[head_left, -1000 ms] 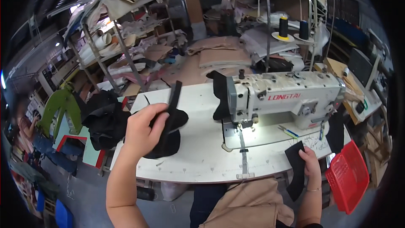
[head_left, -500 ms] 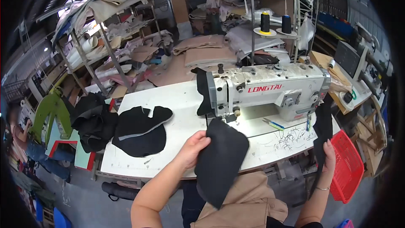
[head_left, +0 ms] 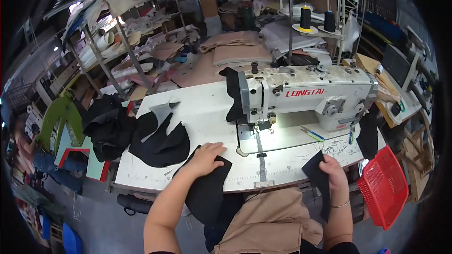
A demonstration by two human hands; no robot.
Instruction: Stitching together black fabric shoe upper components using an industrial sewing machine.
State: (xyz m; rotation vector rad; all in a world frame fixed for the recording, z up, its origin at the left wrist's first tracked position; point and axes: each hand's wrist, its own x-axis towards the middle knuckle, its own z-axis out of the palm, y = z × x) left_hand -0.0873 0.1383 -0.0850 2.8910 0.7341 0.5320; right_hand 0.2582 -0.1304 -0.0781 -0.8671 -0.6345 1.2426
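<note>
Left hand (head_left: 206, 159) open, palm-down on black panel (head_left: 209, 195), near-left of sewing machine (head_left: 306, 94); presumably steadying its overhang off tabletop (head_left: 202, 108). Right hand (head_left: 333, 171) pinches smaller black piece (head_left: 318, 178), near-right of machine, seemingly keeping it separate.

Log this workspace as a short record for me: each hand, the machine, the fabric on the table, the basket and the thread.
Left hand: resting open on a large black panel that hangs over the table's near edge
Right hand: holding a narrower black piece
Machine: white sewing machine, light on near the needle
Table: white, with black fabric pieces lying at its left end
Basket: red plastic basket, right of the table
Thread: two dark cones, behind the machine
</note>
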